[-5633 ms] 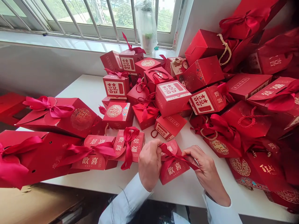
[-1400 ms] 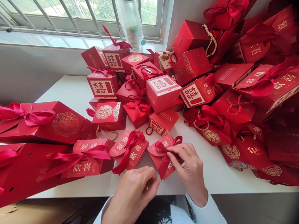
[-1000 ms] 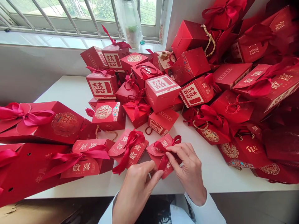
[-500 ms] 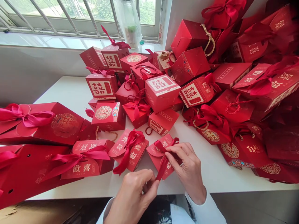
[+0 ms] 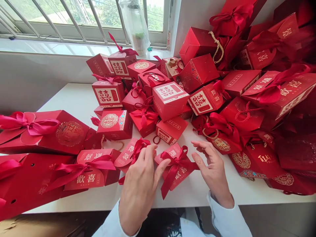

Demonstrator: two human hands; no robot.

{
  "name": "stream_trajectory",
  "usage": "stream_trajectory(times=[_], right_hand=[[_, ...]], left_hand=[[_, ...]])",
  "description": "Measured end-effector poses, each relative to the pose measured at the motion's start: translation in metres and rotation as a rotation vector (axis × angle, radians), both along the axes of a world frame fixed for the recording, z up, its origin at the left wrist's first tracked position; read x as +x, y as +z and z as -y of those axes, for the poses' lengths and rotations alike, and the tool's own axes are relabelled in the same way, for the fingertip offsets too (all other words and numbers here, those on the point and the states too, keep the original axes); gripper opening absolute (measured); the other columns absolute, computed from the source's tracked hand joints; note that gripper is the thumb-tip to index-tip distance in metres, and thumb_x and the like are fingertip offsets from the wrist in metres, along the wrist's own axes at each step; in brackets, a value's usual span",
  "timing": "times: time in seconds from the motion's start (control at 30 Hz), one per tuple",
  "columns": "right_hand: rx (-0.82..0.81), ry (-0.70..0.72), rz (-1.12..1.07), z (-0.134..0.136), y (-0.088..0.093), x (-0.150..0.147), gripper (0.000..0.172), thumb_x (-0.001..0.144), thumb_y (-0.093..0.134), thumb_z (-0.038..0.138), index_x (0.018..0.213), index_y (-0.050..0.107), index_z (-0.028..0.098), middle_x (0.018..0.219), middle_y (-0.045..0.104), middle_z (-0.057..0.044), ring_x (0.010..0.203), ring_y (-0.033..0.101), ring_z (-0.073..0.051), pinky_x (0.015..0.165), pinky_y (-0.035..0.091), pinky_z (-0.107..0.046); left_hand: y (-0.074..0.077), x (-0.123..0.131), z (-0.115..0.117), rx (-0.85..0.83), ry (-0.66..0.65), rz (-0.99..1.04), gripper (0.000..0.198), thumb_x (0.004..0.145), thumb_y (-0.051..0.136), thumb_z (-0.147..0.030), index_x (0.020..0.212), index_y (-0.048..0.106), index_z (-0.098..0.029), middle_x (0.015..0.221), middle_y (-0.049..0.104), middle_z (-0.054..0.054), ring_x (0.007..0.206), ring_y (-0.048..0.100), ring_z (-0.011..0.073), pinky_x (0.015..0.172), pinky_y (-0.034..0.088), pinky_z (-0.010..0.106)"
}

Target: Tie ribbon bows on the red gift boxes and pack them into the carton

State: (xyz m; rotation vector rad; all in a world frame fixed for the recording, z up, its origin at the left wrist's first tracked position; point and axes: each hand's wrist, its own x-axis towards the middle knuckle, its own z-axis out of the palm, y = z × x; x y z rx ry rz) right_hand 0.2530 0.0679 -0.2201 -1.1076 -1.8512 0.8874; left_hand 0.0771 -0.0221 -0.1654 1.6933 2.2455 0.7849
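Observation:
A small red gift box (image 5: 184,173) with pale lettering lies near the front of the white table, a dark red ribbon bow (image 5: 176,162) across its top and one tail hanging towards me. To its left is my left hand (image 5: 142,184), open, thumb and fingers apart around the box's left side. My right hand (image 5: 211,168) is open on the other side, its thumb close to the right ribbon tail; whether they touch I cannot tell. A second ribboned gift box (image 5: 127,153) is partly hidden behind my left hand.
Another ribboned box (image 5: 95,179) and larger red boxes (image 5: 71,128) stand at the left. A heap of red boxes (image 5: 170,98) fills the middle and right of the table (image 5: 71,98). A bagged cup (image 5: 138,36) stands on the windowsill behind.
Both hands have let go of the ribbon and spread apart. My left hand has moved up beside the box, my right hand outward to the right. The bow now lies looser, its tails free.

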Motion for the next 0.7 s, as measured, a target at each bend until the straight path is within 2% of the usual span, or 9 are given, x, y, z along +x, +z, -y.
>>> stream_trajectory(times=[0.1,0.2,0.3,0.4,0.63,0.7], right_hand=[[-0.258,0.215,-0.068,-0.018,-0.004,0.005,0.042,0.083,0.06,0.039,0.123,0.052,0.026,0.113,0.06,-0.006,0.098,0.058,-0.018,0.087,0.047,-0.034],[-0.374,0.311,-0.072,-0.024,-0.002,0.001,0.033,0.08,0.063,0.039,0.109,0.061,0.024,0.104,0.062,-0.003,0.094,0.057,-0.017,0.084,0.046,-0.031],[-0.365,0.298,-0.103,-0.022,0.002,-0.006,0.018,0.079,0.065,0.037,0.086,0.062,0.02,0.086,0.06,-0.001,0.082,0.055,-0.015,0.078,0.045,-0.028],[-0.333,0.267,-0.127,-0.018,0.002,-0.01,0.018,0.08,0.063,0.034,0.074,0.057,0.019,0.079,0.056,0.001,0.075,0.053,-0.014,0.073,0.043,-0.027],[-0.298,0.179,-0.142,-0.01,-0.007,-0.008,0.016,0.081,0.061,0.033,0.076,0.055,0.019,0.075,0.056,0.001,0.071,0.052,-0.013,0.067,0.043,-0.025],[-0.288,0.188,-0.151,-0.009,-0.006,-0.007,0.015,0.08,0.063,0.034,0.083,0.056,0.02,0.077,0.056,0.001,0.072,0.053,-0.013,0.068,0.043,-0.025]], left_hand=[[-0.003,0.004,-0.012,-0.045,-0.01,-0.039,0.029,0.093,0.039,-0.043,0.101,0.053,-0.018,0.088,0.061,0.005,0.068,0.062,0.0159,0.062,0.047,0.026],[-0.005,0.005,-0.015,-0.144,-0.026,-0.024,0.028,0.094,0.038,-0.041,0.081,0.051,-0.019,0.075,0.057,0.001,0.061,0.059,0.0146,0.059,0.044,0.025],[-0.006,0.005,-0.014,-0.201,-0.06,0.003,0.029,0.094,0.038,-0.037,0.072,0.043,-0.02,0.069,0.054,-0.001,0.059,0.054,0.0138,0.057,0.039,0.024],[-0.009,0.004,-0.013,-0.19,-0.091,0.042,0.029,0.094,0.036,-0.034,0.068,0.039,-0.02,0.067,0.052,-0.002,0.059,0.05,0.0132,0.056,0.035,0.024],[-0.016,0.004,-0.013,-0.163,-0.06,0.13,0.03,0.093,0.037,-0.034,0.067,0.036,-0.02,0.065,0.049,-0.003,0.057,0.044,0.0122,0.056,0.032,0.024],[-0.016,0.005,-0.012,-0.163,-0.056,0.143,0.03,0.093,0.037,-0.035,0.067,0.035,-0.02,0.065,0.049,-0.003,0.057,0.044,0.012,0.056,0.031,0.024]])
